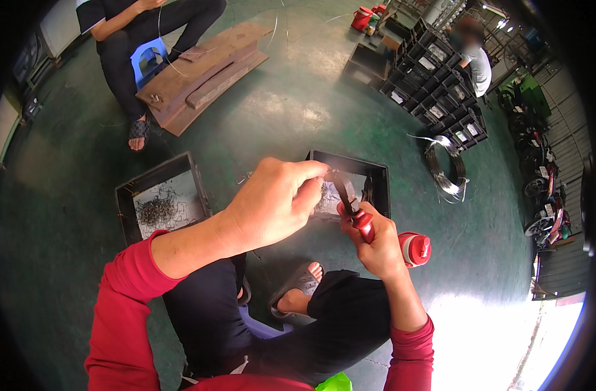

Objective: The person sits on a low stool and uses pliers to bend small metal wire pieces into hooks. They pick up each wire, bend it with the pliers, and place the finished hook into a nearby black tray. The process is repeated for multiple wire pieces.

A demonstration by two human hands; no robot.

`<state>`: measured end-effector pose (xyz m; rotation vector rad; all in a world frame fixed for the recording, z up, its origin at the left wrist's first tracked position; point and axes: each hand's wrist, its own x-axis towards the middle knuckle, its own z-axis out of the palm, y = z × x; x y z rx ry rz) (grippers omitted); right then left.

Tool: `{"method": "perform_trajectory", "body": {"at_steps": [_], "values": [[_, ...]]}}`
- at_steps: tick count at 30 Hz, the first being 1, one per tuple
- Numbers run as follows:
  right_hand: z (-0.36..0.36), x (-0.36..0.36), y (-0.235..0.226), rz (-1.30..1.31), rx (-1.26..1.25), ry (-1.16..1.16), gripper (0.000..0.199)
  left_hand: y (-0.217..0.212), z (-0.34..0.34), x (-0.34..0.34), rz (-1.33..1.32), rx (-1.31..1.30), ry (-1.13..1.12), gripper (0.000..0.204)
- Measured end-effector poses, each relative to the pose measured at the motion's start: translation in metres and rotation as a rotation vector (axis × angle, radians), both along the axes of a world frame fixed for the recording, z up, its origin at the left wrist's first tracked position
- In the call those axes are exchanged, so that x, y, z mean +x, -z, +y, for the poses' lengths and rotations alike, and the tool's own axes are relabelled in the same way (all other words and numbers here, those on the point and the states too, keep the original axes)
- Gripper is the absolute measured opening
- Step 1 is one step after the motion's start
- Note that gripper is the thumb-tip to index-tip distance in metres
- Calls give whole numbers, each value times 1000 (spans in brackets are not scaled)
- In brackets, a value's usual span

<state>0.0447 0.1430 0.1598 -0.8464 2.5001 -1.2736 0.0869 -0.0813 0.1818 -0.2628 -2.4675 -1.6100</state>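
My right hand (377,251) is closed around the red handles of a pair of pliers (345,189), whose dark jaws point up and to the left. At the jaws' tip my left hand (272,199) pinches with thumb and forefinger; what lies between them is too small to make out. Beneath both hands, a black bin (368,164) with a pale bottom is partly hidden, and small metal bits show in it. Left of my left forearm stands a second black bin (156,171) holding a heap of small bent wire pieces (156,211).
A red-and-white jug (415,249) stands beside my right wrist. Farther right lies a wire coil (444,166) near stacked black crates (431,81), with another person behind them. At the far left, a person sits on a blue stool (148,60) beside a rusty steel beam (207,72).
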Motion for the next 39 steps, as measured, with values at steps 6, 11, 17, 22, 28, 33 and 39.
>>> {"method": "perform_trajectory", "body": {"at_steps": [6, 11, 17, 22, 28, 33, 39], "values": [[-2, 0, 3, -7, 11, 38, 25, -1, 3, 0, -55, 12, -22, 18], [-1, -1, 10, 41, 11, 53, 25, -2, 5, 0, -71, 27, -32, 18], [2, -8, -2, 64, 39, 11, 26, -4, -6, -11, -201, 140, 54, 17], [-2, -2, -18, -329, -25, -23, 30, -2, -16, -26, -188, 343, -54, 16], [-10, 3, -24, -628, -323, -87, 39, -1, -3, -35, -10, 714, -87, 20], [-11, 4, -32, -710, -327, -172, 47, 0, 11, -35, 140, 739, -61, 14], [-10, 5, -33, -707, -347, -202, 52, 3, 17, -33, 255, 712, 42, 7]]}}
